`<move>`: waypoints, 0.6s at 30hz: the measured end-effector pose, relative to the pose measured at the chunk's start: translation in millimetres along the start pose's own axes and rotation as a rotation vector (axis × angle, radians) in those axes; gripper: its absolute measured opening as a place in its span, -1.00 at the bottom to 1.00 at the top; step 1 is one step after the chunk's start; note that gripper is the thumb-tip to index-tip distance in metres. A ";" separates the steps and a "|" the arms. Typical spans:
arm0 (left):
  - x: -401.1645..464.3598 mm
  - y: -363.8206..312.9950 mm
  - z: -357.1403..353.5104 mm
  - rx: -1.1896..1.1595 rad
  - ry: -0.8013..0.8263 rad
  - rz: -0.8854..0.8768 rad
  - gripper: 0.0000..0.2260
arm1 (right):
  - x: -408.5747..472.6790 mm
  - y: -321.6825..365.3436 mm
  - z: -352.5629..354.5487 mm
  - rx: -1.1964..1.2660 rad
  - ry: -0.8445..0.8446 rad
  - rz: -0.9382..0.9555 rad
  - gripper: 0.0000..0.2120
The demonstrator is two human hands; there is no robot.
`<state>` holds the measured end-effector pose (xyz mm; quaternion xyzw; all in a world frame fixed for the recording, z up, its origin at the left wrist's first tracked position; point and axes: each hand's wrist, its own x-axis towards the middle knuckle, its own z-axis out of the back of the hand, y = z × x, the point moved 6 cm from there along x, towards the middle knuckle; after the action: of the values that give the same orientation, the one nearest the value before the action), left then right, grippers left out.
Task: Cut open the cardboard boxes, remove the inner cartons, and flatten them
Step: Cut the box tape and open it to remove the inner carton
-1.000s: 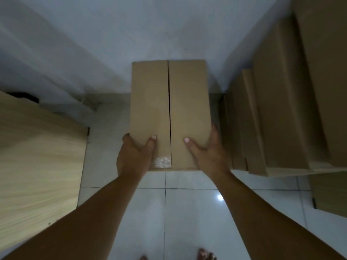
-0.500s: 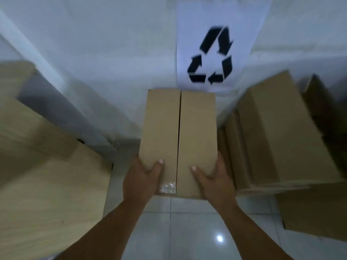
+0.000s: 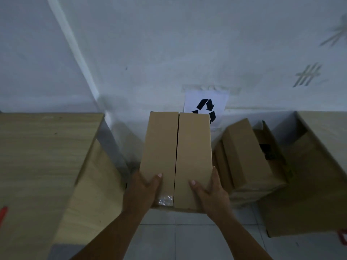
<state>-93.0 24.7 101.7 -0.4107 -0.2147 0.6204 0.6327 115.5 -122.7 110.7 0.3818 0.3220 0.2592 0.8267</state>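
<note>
— What is the person holding?

— A long, plain brown cardboard box (image 3: 176, 156), smooth and matte, with two top flaps that meet along a narrow dark seam down the middle. It is held out in front of the body, above the pale tiled floor (image 3: 169, 241), its far end toward the white wall (image 3: 169, 44).

— How is it gripped?

— The left hand (image 3: 140, 190) clasps the near left corner, thumb lying on the left flap, fingers out of sight round the side. The right hand (image 3: 210, 194) clasps the near right corner the same way, thumb on the right flap. A crinkled patch of clear tape (image 3: 165, 199) shines at the near edge, just beside the left thumb.

— Is anything visible inside?

— No, the flaps lie shut, so I cannot tell what it holds.

— And around it?

— To the left, a light wood-grain table (image 3: 37, 156) with a grey metal leg, and something red (image 3: 2, 214) at its near left edge, too cut off to name. On the wall behind the box's far end hangs a white paper sheet with a black recycling symbol (image 3: 206, 104), partly hidden by the box. To the right, a pile of cardboard boxes (image 3: 244, 156) stands on the floor; beyond it an opened box (image 3: 268, 145) shows something dark inside, unclear what. A larger carton (image 3: 309, 184) sits at the far right.
</note>
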 end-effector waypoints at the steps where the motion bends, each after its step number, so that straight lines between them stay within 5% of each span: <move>1: -7.3 1.7 9.1 0.006 -0.001 0.003 -0.44 | -10.9 2.7 -1.4 -0.008 0.012 0.006 -0.08; 18: -182.9 68.8 143.4 0.031 -0.084 0.010 -0.48 | -216.4 7.3 -35.1 -0.041 0.022 0.094 -0.08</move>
<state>-272.2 -122.2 172.9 -0.3756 -0.2296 0.6434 0.6263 -53.9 -248.1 171.4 0.3767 0.3072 0.3086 0.8176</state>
